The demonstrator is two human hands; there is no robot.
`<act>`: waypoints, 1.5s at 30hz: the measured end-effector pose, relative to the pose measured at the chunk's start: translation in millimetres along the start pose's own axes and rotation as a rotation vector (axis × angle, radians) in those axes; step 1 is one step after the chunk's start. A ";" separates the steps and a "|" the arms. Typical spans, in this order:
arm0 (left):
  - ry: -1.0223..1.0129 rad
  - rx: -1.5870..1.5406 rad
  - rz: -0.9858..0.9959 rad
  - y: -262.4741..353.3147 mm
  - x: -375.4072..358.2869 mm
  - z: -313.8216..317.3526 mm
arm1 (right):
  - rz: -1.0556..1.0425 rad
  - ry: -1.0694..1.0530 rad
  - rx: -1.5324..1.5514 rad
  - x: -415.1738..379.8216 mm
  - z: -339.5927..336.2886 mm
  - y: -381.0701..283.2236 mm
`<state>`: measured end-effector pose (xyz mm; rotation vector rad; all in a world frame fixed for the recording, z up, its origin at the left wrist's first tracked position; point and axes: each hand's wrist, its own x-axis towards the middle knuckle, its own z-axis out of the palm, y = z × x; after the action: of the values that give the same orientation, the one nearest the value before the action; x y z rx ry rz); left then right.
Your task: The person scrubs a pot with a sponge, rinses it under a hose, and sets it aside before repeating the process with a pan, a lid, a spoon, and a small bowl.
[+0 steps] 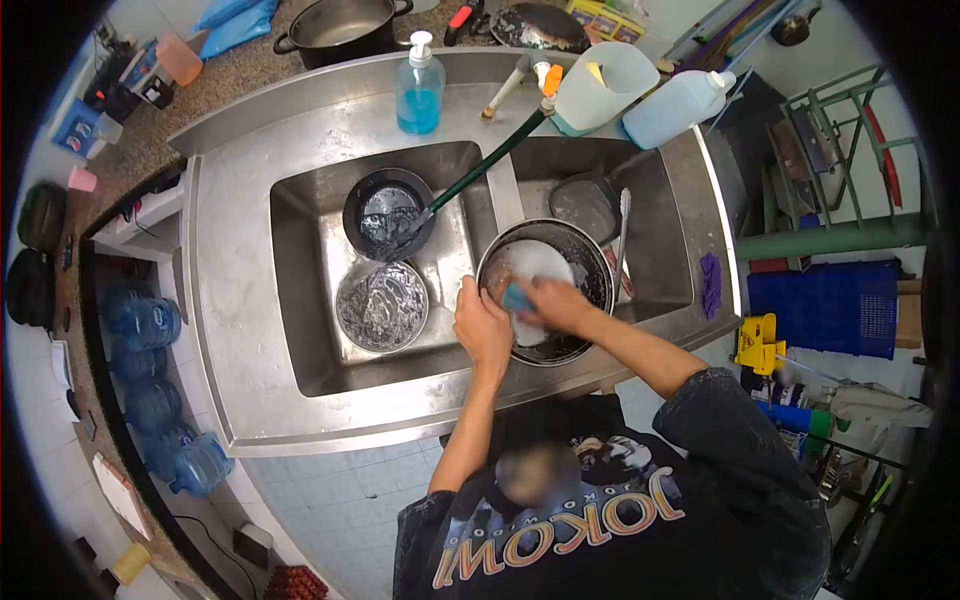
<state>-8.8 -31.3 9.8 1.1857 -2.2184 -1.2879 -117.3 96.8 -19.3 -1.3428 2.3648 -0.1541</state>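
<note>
My left hand (482,326) is closed on the near-left rim of a large dark pot (594,262), which rests over the right basin near the divider. Inside the pot, my right hand (556,306), blurred by motion, grips a blue sponge (516,296). The sponge presses toward a whitish round patch (540,262) in the pot; whether this is a plate or suds I cannot tell. In the left basin sit a dark pan (357,218) and a round metal pan (382,308), both wet and sudsy. A green hose (497,153) runs from the tap into the dark pan.
A dark square pan (586,203) and a long-handled utensil (625,215) lie in the right basin. Behind stand a blue soap pump bottle (420,95), a cut plastic jug (603,88) and a large bottle (676,108). A purple cloth (711,285) lies on the right edge.
</note>
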 end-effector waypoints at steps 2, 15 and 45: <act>-0.017 -0.045 0.054 -7.7 -1.4 -1.1 | 0.348 -0.019 0.056 18.2 -26.1 -2.1; 0.053 -0.054 0.072 -2.7 -3.9 3.8 | -0.218 0.075 0.032 -13.7 1.9 -13.7; 0.113 -0.213 0.012 0.0 -47.3 51.7 | 0.166 0.305 0.272 -15.3 16.7 1.6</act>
<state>-12.0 35.2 -12.3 1.1332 -1.9518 -1.3768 -104.9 112.4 -30.3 -1.0512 2.5732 -0.6475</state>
